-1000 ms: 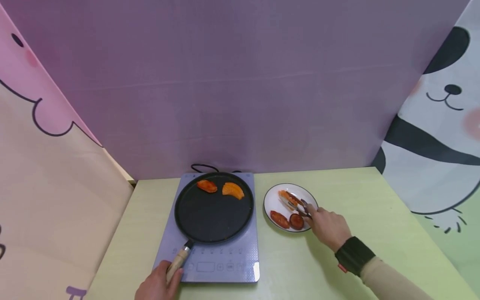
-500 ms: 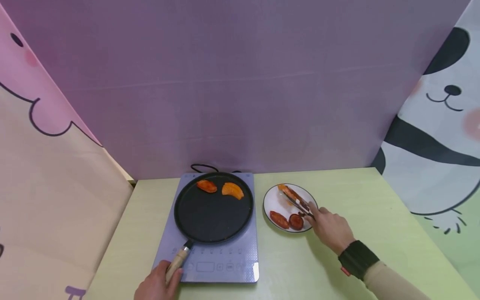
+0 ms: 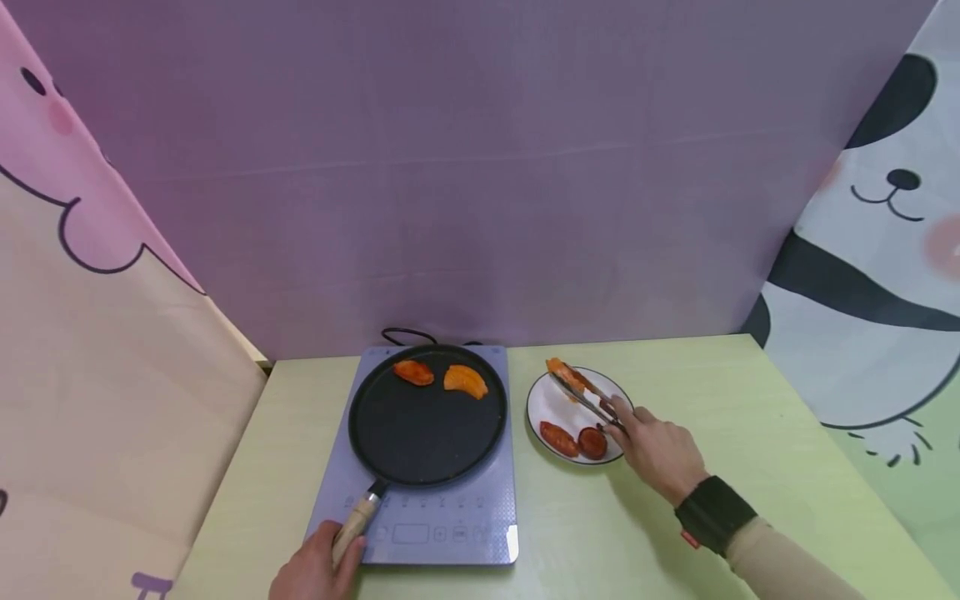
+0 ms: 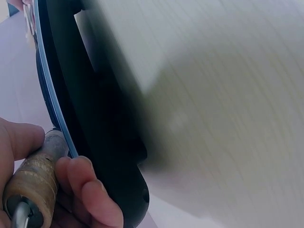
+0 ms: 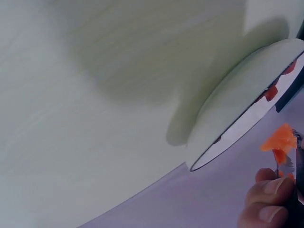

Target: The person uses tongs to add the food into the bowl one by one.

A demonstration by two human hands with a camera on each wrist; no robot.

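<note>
My left hand [image 3: 315, 567] grips the wooden handle [image 3: 356, 522] of a flat black pan [image 3: 427, 437], which sits on an induction cooker [image 3: 442, 550]. In the pan lie a reddish, wing-shaped food piece [image 3: 414, 372] and an orange, ridged food piece [image 3: 466, 381]. With my right hand [image 3: 663, 454] I hold metal tongs [image 3: 585, 402] over a white, dark-rimmed plate [image 3: 551, 408]. Between the tong tips is an orange food piece [image 3: 564, 371], raised above the plate in the right wrist view. Another wing-shaped piece [image 3: 558, 439] and a round, browned piece [image 3: 592, 443] lie on the plate.
The light table [image 3: 720, 400] extends around cooker and plate. A black cable [image 3: 408, 335] loops behind the cooker. A purple backdrop [image 3: 480, 183] stands along the far edge, with cartoon-printed sheets at both sides.
The tongs have closed on the orange piece and lifted it off the plate, toward the far left rim. The left hand and the pan have stayed put.
</note>
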